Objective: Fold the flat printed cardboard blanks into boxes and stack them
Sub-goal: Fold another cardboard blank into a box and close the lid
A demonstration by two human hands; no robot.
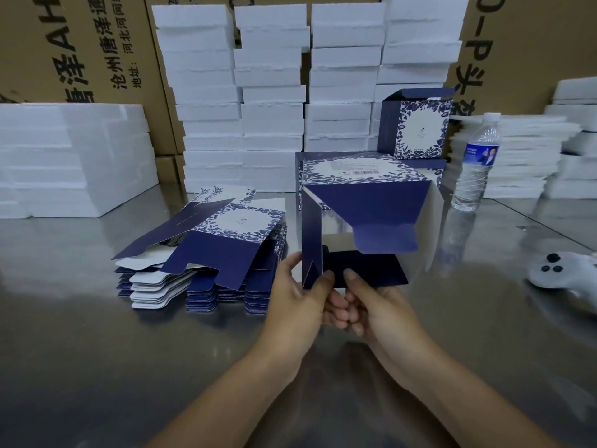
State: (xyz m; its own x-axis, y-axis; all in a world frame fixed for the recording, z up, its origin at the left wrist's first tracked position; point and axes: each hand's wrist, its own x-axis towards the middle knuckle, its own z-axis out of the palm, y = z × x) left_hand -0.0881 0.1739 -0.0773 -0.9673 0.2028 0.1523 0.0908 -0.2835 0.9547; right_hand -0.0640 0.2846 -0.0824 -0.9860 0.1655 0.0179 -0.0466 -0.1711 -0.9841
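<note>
A half-formed navy and white floral box [365, 202] is held up over the steel table, its open end facing me and its flaps loose. My left hand [298, 291] pinches the box's left side flap with the thumb in front. My right hand [371, 302] grips the lower navy flap, thumb on top. A pile of flat printed blanks [210, 253] lies to the left of the hands. Behind the held box, a folded box [416, 124] stands on top of another folded box [434, 171].
Stacks of white foam trays [274, 92] line the back, with more foam slabs at left [71, 160] and right [517, 156]. A water bottle [476, 163] stands at right, a white controller [562, 274] near the right edge. Brown cartons [80, 43] stand behind.
</note>
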